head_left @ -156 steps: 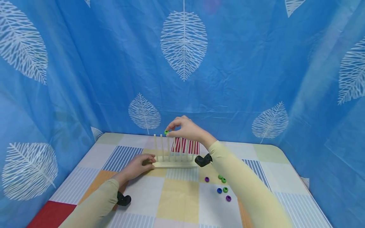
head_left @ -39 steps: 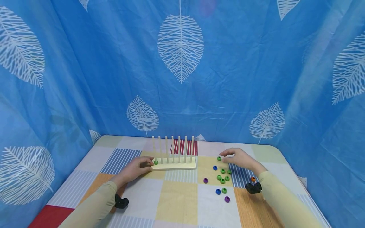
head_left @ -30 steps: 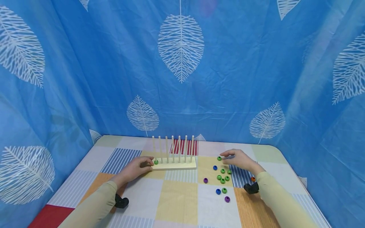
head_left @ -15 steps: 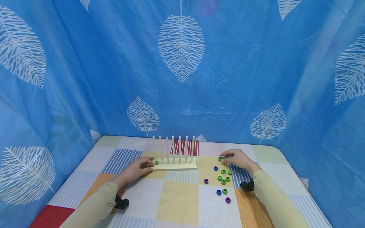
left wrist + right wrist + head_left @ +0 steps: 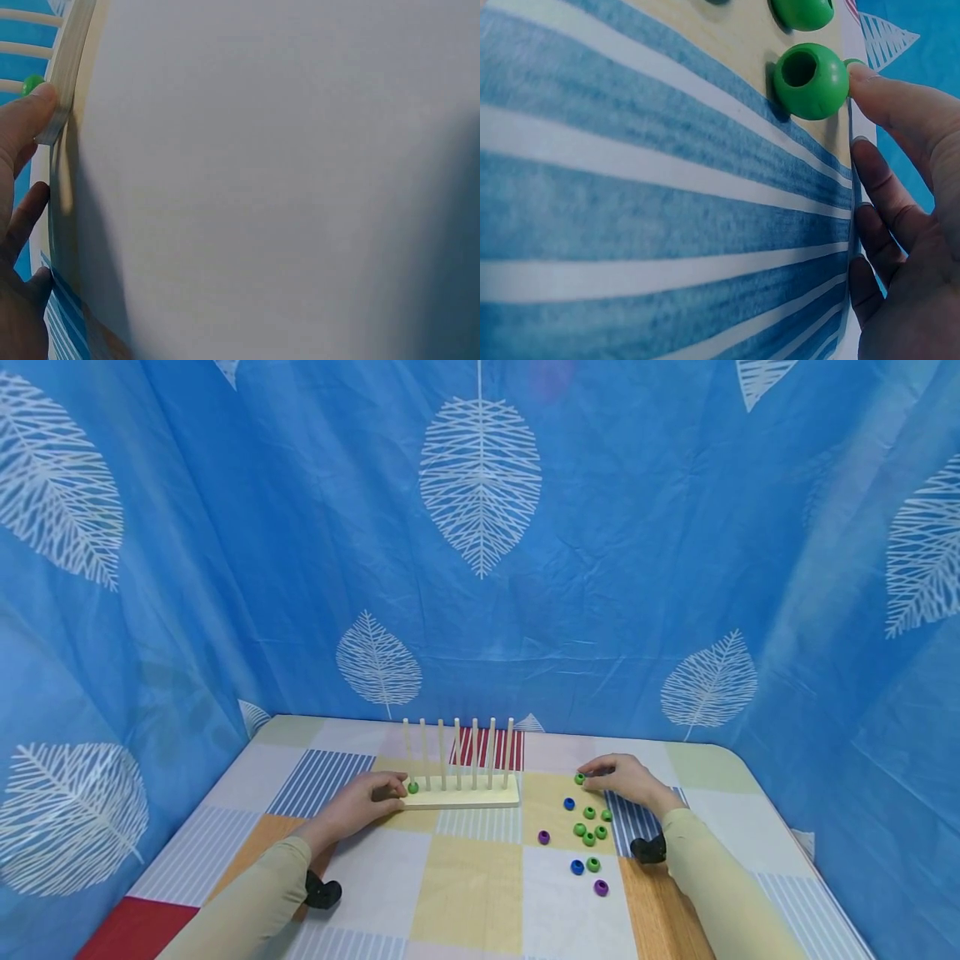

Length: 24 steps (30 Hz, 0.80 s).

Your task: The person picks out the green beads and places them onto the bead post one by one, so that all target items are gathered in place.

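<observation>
One green bead (image 5: pixel 413 787) now sits low on leftmost peg (image 5: pixel 408 752) of wooden rack (image 5: pixel 476 799), other six bare; left hand (image 5: pixel 360 802) grips rack end. Right hand (image 5: pixel 624 777), back from pegs, pinches farthest loose bead (image 5: pixel 580 778) on cloth (image 5: pixel 472 885), contact partly hidden.

Bright green beads (image 5: pixel 825 94) pop against that vivid blue curtain (image 5: pixel 600 568)!
And what a mix: deep blue beads (image 5: pixel 577 867), rich purple beads (image 5: pixel 602 888), a pale cream peg rack (image 5: pixel 468 797), white leaf prints (image 5: pixel 480 485) scattered over the blue! The surface (image 5: pixel 472 893) wears full patchwork, with plain white and soft yellow squares, blue-and-white stripes, red-and-white stripes, solid red, orange-brown. Pale yellow sleeves (image 5: pixel 720 885) here, black wrist cameras (image 5: pixel 648 849) on them!
</observation>
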{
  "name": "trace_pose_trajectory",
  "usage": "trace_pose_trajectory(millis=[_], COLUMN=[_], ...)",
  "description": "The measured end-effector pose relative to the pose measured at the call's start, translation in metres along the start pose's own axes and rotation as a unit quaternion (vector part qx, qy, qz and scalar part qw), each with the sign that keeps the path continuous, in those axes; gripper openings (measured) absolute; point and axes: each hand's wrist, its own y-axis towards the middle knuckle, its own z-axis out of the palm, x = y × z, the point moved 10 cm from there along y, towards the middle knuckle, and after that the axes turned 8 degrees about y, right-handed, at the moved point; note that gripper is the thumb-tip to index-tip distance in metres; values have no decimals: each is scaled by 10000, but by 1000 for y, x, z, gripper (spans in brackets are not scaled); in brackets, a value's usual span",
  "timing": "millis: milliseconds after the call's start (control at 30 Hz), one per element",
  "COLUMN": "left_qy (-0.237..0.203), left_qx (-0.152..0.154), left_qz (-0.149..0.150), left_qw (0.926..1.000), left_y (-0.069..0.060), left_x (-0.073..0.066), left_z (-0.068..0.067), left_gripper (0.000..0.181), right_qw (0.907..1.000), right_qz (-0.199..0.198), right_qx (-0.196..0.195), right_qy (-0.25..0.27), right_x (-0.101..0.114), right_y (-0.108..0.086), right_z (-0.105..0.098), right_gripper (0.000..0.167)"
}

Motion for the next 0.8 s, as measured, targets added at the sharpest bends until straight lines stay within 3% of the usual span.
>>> trace_pose_trajectory(millis=[800], left_qy=[-169], left_qx=[-11], left_qz=[113], left_qw=[9998], left_y=[1], left_x=[0], left_z=[1], left_gripper=[11], right_qw=[9999], right_qz=[28], right_qx=[7], right_qy=[-153], right_x=[0], right_y=[-1], right_z=[2], right_gripper=[28])
